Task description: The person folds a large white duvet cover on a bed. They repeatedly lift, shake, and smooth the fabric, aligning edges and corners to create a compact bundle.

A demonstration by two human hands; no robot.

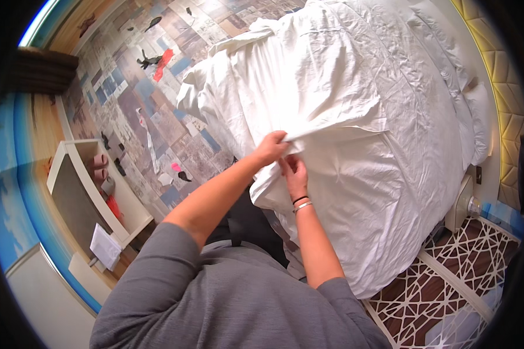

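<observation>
A rumpled white duvet cover or sheet (301,83) lies over a large bed in front of me. My left hand (272,147) grips a bunched fold of the white fabric near the bed's foot edge. Just below and to the right of it, my right hand (295,174), with a black band and a metal bracelet on its wrist, has fingers at the same fabric; whether they pinch it cannot be told. A raised fold runs from my left hand rightward across the bed. White pillows (477,124) lie by the yellow padded headboard (508,113).
Dark, red and white items lie scattered on the patchwork-patterned floor (157,104), among them a red cloth (163,64). A white shelf unit (87,183) holding rolled items stands left. At lower right are a bedside stand (459,203) and a white lattice screen (441,279).
</observation>
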